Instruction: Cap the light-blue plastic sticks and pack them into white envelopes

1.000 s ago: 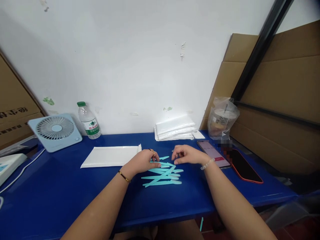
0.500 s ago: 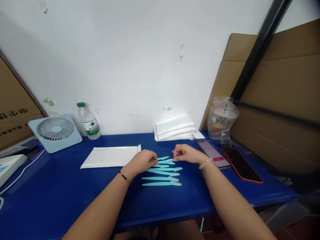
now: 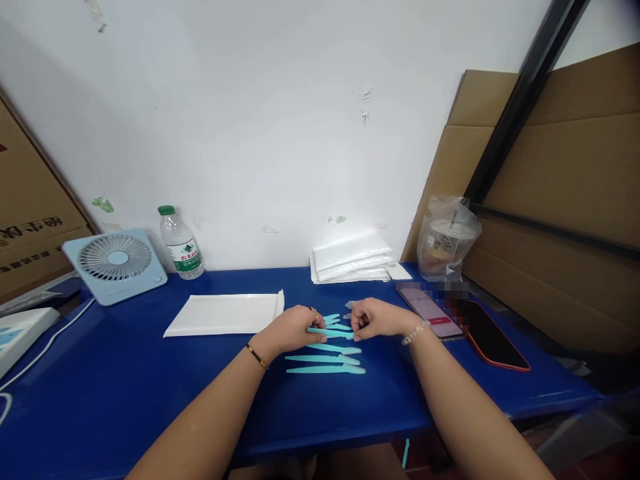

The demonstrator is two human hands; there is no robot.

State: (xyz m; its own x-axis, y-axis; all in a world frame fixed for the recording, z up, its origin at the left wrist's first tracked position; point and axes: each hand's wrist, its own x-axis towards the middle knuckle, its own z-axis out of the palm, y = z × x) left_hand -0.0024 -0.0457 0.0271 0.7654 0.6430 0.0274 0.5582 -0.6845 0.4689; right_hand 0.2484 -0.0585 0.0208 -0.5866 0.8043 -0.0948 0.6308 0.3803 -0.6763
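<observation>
- Nearest me, below the edge of the blue table (image 3: 150,407), a thin turquoise piece (image 3: 405,453) shows, well to the right of the flat white mailer (image 3: 220,315), which I'll measure everything from.
- The loose turquoise sticks (image 3: 323,370) lie on the table, to the right of the mailer and partly nearer than it, roughly side by side, their pale ends pointing away from it.
- The held stick (image 3: 337,333) is just right of the mailer, spanning the two hands. The left hand (image 3: 304,327) pinches its mailer-side end between thumb and fingers; the right hand (image 3: 371,319) has its fingertips closed on the other.
- I'd judge these sticks light, stiff and smooth, probably plastic, so apt to slide. The long turquoise shank looks the better hold; the pale end seems more delicate.
- The mailer itself lies flat; whether anything is inside I can't tell.
- Well right of the mailer, beyond the phones (image 3: 430,312), a cup (image 3: 443,243) with something brownish in it sits inside a clear bag (image 3: 471,233).
- Behind the mailer, to its left, stands a capped bottle (image 3: 181,243); its fill is unclear.
- Behind and right of the mailer lies a stack of white packets (image 3: 353,257), contents hidden.
</observation>
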